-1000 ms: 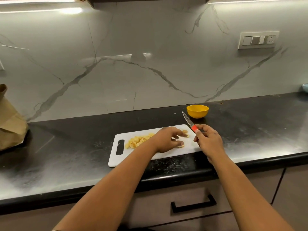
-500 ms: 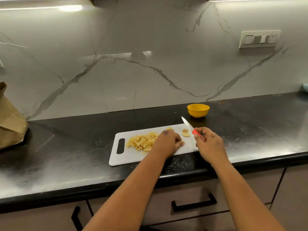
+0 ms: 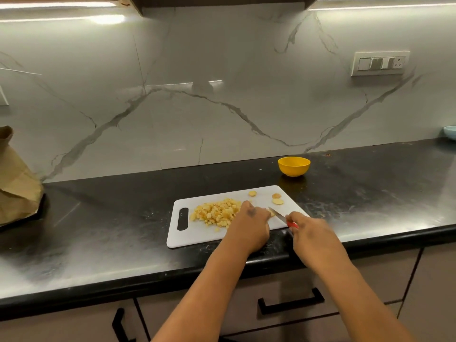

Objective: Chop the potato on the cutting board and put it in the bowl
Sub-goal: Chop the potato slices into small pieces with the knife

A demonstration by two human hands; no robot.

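A white cutting board (image 3: 197, 233) lies on the black counter. A pile of diced potato (image 3: 217, 212) covers its left half. Three small potato slices (image 3: 277, 201) lie near its far right corner. My left hand (image 3: 251, 223) rests on the board right of the pile, fingers curled over a small potato piece that is mostly hidden. My right hand (image 3: 311, 233) grips a red-handled knife (image 3: 280, 215), its blade pointing left and down onto the board beside my left fingers. The yellow bowl (image 3: 294, 166) stands behind the board's right end, and its inside is not visible.
A brown paper bag (image 3: 14, 183) sits at the far left of the counter (image 3: 370, 193). A pale blue bowl (image 3: 450, 133) shows at the right edge. A switch plate (image 3: 380, 63) is on the marble wall. Drawers with black handles (image 3: 291, 302) are below the counter edge.
The knife has come down from pointing up toward the bowl to lying low on the board. Both hands drew back toward the board's near edge, uncovering the slices at the far corner.
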